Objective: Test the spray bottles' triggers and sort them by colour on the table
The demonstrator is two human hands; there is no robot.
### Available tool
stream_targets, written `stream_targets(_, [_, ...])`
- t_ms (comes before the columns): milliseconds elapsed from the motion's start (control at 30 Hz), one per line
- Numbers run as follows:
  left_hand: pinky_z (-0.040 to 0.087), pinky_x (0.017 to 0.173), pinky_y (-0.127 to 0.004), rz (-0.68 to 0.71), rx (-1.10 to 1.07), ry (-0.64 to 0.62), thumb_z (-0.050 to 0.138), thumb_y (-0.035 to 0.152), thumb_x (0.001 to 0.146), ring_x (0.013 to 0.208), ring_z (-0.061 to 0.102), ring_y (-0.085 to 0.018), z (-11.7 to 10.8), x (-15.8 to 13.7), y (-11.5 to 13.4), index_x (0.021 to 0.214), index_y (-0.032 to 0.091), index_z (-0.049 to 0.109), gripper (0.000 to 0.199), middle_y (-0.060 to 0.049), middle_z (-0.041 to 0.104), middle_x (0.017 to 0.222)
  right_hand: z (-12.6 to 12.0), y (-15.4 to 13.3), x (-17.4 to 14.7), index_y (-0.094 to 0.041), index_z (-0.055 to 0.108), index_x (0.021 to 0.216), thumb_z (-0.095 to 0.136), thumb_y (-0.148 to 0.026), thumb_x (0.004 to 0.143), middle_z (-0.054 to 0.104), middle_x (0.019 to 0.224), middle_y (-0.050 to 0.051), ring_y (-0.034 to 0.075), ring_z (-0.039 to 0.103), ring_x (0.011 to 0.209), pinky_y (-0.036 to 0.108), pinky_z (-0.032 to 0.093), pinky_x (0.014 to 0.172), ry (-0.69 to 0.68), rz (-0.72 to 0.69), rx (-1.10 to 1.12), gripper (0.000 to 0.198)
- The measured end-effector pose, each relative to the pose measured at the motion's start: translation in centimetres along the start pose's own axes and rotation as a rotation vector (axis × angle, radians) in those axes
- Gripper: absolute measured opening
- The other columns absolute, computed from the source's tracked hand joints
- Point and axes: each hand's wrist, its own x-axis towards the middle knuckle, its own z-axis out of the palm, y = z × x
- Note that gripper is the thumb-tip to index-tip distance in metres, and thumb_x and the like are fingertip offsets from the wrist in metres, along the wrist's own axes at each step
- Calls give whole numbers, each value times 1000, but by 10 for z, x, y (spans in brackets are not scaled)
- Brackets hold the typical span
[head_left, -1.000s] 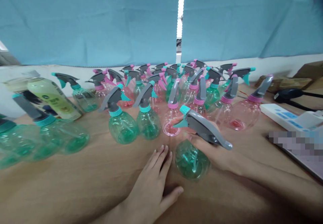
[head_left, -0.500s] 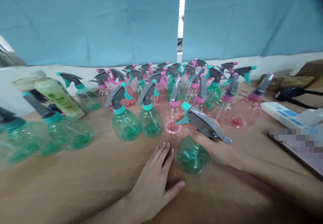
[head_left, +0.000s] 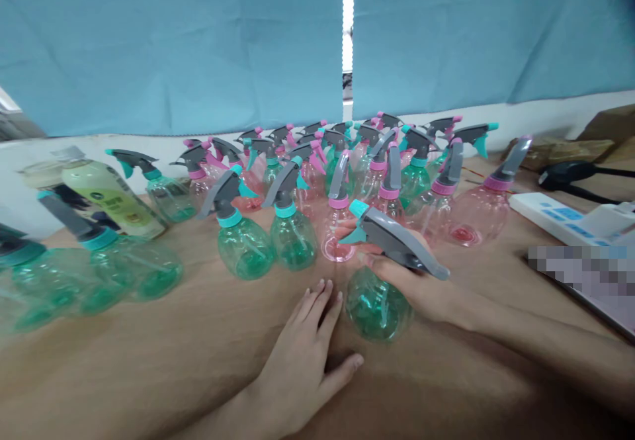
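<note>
My right hand [head_left: 414,284] is wrapped round the neck of a clear green spray bottle [head_left: 378,309] with a grey and turquoise trigger head. Its nozzle points to the upper left, and the head hides part of my fingers. I cannot tell whether the base touches the table. Flat on the tabletop, just left of that bottle, lies my left hand [head_left: 303,360], fingers stretched out and thumb spread, holding nothing. Beyond my fingertips stand a pink spray bottle [head_left: 338,231] and two green ones, the nearer to my hand being a green spray bottle [head_left: 294,241].
Several more pink and green spray bottles crowd the back by the wall. More green bottles [head_left: 133,268] stand at the left beside a pale green labelled bottle [head_left: 112,192]. At the right are a white power strip [head_left: 550,218], a black cable and a dark-edged flat device [head_left: 580,288].
The view has shifted slightly, so the background sits a little further left. Both hands keep nearly the same pose, the right one still round the green spray bottle.
</note>
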Motion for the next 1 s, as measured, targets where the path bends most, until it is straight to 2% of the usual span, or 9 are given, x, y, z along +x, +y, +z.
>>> stream_targets(167, [30,111,-57,-13,5,-17,46,56,91,141,25,-35,0,1,1,145,11,35,70,-18,26,154,0,-3,1,-24,64,101,54,-17,78,68,79,0,18,65,70,31,55,64,-17,-13,32,26])
stream_targets(267, [30,111,-55,-13,14,-19,46,55,91,142,24,-34,0,0,0,146,12,33,71,-17,25,155,0,-2,1,-24,64,104,52,-17,78,68,78,-1,16,63,65,30,54,63,-25,-16,33,29])
stream_targets(367, [30,112,-54,-11,1,0,48,54,91,141,25,-34,-1,0,0,147,13,32,71,-16,26,155,0,0,0,-25,64,103,53,-16,78,66,75,-2,15,60,58,31,54,62,-29,-13,9,29])
stream_targets(533, [30,111,-55,-22,27,-48,46,55,92,142,24,-35,-3,2,2,144,7,34,72,-19,25,154,0,-1,-1,-25,64,96,51,-16,78,63,67,-3,15,57,55,30,51,56,-13,-8,-19,23])
stream_targets(633, [29,112,-54,-13,46,-45,45,56,92,142,24,-33,-4,2,3,146,10,32,71,-18,25,155,-1,-5,-1,-24,63,91,52,-16,76,65,74,-1,17,60,63,29,51,57,4,-49,-55,21])
stream_targets(733, [31,111,-53,-10,56,-36,46,55,92,142,25,-34,-2,1,2,145,10,35,70,-18,26,154,-1,-5,0,-25,64,94,51,-15,75,67,79,0,18,63,69,30,53,60,6,-50,-60,25])
stream_targets(867, [33,110,-55,17,73,6,46,53,93,141,25,-34,-1,-1,0,145,12,33,68,-17,26,155,1,-4,2,-24,64,106,52,-15,76,70,85,1,19,67,72,34,57,69,-16,-22,41,34])
stream_targets(1000, [33,110,-54,15,86,-9,46,54,93,141,25,-34,-1,0,1,145,9,33,70,-18,26,154,3,-6,3,-24,64,105,52,-14,75,71,98,2,20,69,87,34,57,78,-20,-38,103,34])
